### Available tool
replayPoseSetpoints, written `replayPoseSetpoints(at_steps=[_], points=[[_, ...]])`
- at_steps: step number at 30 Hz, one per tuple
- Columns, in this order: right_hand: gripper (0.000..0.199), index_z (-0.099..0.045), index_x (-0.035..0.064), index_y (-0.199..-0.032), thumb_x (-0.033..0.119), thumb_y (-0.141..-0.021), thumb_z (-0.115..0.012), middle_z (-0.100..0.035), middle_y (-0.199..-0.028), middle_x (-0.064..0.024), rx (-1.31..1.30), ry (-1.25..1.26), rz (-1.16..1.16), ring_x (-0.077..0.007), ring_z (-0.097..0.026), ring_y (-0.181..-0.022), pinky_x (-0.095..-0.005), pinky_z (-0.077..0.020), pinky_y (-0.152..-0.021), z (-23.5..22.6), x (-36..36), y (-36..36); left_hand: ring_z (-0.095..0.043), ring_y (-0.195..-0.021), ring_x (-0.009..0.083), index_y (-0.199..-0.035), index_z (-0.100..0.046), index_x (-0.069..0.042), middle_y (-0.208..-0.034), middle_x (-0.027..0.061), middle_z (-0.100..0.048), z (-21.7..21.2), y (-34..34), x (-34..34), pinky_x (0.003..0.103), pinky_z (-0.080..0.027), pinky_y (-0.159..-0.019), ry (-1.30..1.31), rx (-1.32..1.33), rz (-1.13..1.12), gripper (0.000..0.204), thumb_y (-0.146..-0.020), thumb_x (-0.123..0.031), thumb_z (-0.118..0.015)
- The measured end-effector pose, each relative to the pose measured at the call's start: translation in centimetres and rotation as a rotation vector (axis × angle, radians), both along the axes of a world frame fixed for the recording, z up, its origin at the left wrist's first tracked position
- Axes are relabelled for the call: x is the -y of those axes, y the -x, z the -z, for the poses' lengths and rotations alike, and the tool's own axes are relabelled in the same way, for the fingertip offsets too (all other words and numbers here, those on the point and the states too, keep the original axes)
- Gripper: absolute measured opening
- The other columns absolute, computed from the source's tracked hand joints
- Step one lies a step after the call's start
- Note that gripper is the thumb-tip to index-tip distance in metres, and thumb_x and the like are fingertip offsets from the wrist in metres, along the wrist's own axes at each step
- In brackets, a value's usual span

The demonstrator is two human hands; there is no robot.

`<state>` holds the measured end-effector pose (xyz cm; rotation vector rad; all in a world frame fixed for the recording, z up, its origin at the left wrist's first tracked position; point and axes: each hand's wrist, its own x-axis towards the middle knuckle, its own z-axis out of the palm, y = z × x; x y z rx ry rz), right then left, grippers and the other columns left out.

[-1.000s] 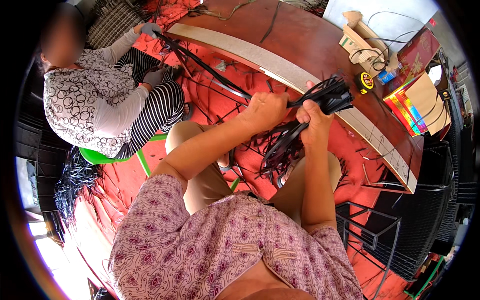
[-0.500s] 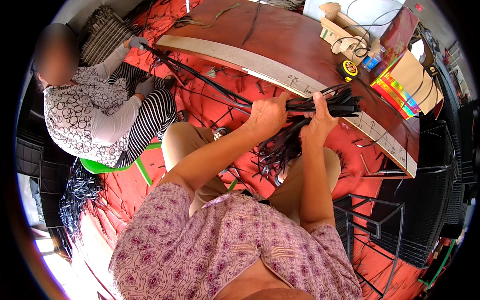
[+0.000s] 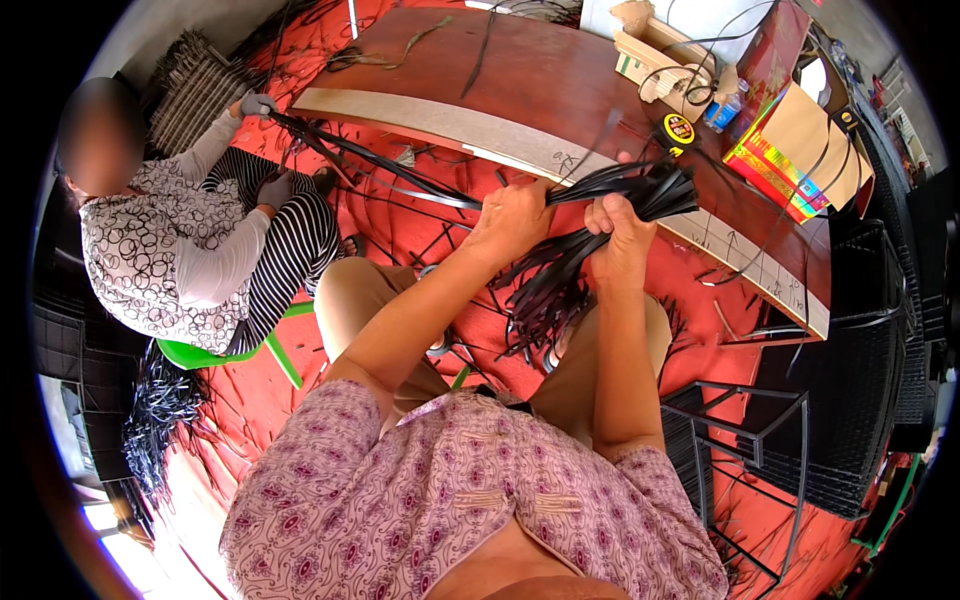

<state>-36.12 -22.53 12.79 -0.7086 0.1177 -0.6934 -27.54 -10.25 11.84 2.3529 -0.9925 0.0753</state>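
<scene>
A long bundle of flat black strips (image 3: 595, 185) stretches from the far left across to the table edge, its cut ends fanned out at the right. My left hand (image 3: 512, 222) is closed around that bundle. Just right of it, my right hand (image 3: 622, 238) is closed on black strips under the fanned ends, its thumb bent in. Loose strip ends (image 3: 545, 300) hang down between my knees from the same place. At the far left, a seated person's gloved hand (image 3: 257, 105) holds the other end of the bundle.
A reddish-brown table (image 3: 400, 60) stands ahead, bearing a tape measure (image 3: 678, 129), a torn carton (image 3: 660, 65) and a colourful box (image 3: 785, 160). The person sits on a green chair (image 3: 285, 360). A black metal frame (image 3: 755, 450) stands at my right. Strip scraps litter the red floor covering (image 3: 420, 290).
My right thumb has come off the top of the bundle and is now bent lower, against the hanging strips. My left hand still grips the bundle. The whole view has shifted slightly.
</scene>
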Motion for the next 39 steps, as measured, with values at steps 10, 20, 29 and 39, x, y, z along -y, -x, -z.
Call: replayPoseSetpoints(at_steps=[10, 20, 29, 39], points=[[0.033, -0.061, -0.0012, -0.102, 0.002, -0.072, -0.075, -0.061, -0.081, -0.0027, -0.287, 0.133, 0.212, -0.009, -0.055, -0.065, -0.0236, -0.0416, -0.055, -1.0, 0.8, 0.5, -0.062, -0.062, 0.0374, -0.091, -0.058, -0.008, -0.064, 0.016, -0.061, 1.3, 0.7, 0.2, 0.047, -0.048, -0.055, -0.092, 0.23, 0.123, 0.012, -0.083, -0.015, -0.055], [0.024, -0.051, 0.0072, -0.077, 0.025, -0.089, -0.062, -0.054, -0.072, -0.0059, 0.035, 0.026, -0.065, -0.02, -0.053, -0.069, -0.0335, -0.0444, -0.068, -1.6, -0.6, -1.8, -0.064, -0.084, 0.0329, -0.111, -0.047, -0.004, -0.085, 0.0173, -0.064, -1.4, 1.2, -2.7, 0.043, -0.048, -0.077, 0.055, -0.4, 0.279, 0.048, -0.076, -0.027, -0.07], [0.036, -0.045, 0.0166, -0.07, 0.043, -0.089, -0.061, -0.034, -0.059, 0.0075, 0.25, 0.061, -0.205, -0.008, -0.031, -0.051, -0.0273, -0.0298, -0.054, -9.1, -6.7, -3.6, -0.052, -0.099, 0.0287, -0.113, -0.052, -0.004, -0.103, 0.0123, -0.054, -4.8, 3.4, -6.1, 0.044, -0.034, -0.095, 0.599, 0.396, -0.144, 0.068, -0.055, -0.026, -0.079], [0.036, -0.045, 0.013, -0.068, 0.036, -0.095, -0.053, -0.031, -0.058, 0.0054, 0.537, 0.284, -0.07, -0.0102, -0.03, -0.054, -0.028, -0.0265, -0.057, -17.6, -8.6, -0.5, -0.056, -0.076, 0.0209, -0.092, -0.059, -0.011, -0.076, 0.0016, -0.053, -5.3, -7.6, -10.7, 0.044, -0.037, -0.1, 0.613, 0.813, -0.19, 0.032, -0.061, -0.006, -0.061]])
